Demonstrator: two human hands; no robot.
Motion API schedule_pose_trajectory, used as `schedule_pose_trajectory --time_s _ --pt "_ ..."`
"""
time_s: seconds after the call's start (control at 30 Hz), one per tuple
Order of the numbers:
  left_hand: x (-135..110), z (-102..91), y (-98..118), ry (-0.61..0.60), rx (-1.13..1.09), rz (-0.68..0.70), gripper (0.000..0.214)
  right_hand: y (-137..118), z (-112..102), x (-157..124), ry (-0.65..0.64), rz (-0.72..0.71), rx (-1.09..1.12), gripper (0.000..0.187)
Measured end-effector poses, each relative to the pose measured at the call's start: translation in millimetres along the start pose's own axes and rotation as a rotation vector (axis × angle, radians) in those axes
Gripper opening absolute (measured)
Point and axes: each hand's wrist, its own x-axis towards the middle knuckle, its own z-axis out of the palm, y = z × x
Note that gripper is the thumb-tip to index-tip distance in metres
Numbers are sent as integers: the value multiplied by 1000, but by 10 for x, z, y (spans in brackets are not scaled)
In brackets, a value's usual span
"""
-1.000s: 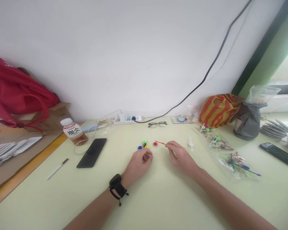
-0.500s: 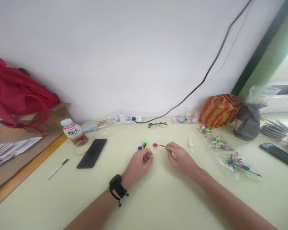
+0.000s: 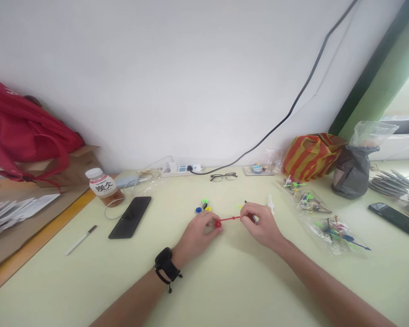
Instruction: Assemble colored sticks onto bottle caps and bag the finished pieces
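Note:
A thin red plastic stick with a round, cup-like end (image 3: 233, 218) is held just above the table between my hands. My left hand (image 3: 201, 229), with a black watch on its wrist, has its fingers closed about the round end. At the other end, my right hand (image 3: 259, 222) pinches the rod between thumb and fingers. Small round pieces lie beyond my left hand: a blue one (image 3: 198, 210), a yellow one (image 3: 208, 209) and a green one (image 3: 205, 201). Behind my right hand are a white plastic part (image 3: 271, 204) and a partly hidden yellow-green piece (image 3: 237, 206).
Clear bags of coloured plastic parts (image 3: 342, 236) lie to the right, near a dark phone (image 3: 395, 221). On the left are a black phone (image 3: 130, 218), a pen (image 3: 82, 240) and a drink bottle (image 3: 105, 188). Glasses (image 3: 224, 177) and a power strip (image 3: 182, 170) lie along the wall.
My right hand has brought the red stick nearer and slightly right, off the table. The fingers of my left hand have closed on its round end.

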Motion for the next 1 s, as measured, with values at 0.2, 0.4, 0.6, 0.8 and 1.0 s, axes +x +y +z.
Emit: schedule_pose_trajectory --time_s 0.2,0.4,0.6,0.8,1.0 --pt "37 56 -59 36 -402 -126 21 -88 11 8 -165 78 265 21" --pt "25 71 -6 -4 -494 -105 29 -105 93 -27 -228 80 266 18" --pt "15 44 47 -23 -483 -89 24 -111 77 -25 -225 66 243 18" --pt "14 32 59 -52 -517 -94 24 -157 77 -18 -244 114 483 12" --pt "38 41 31 25 -713 -144 23 -214 113 -38 -223 340 660 20"
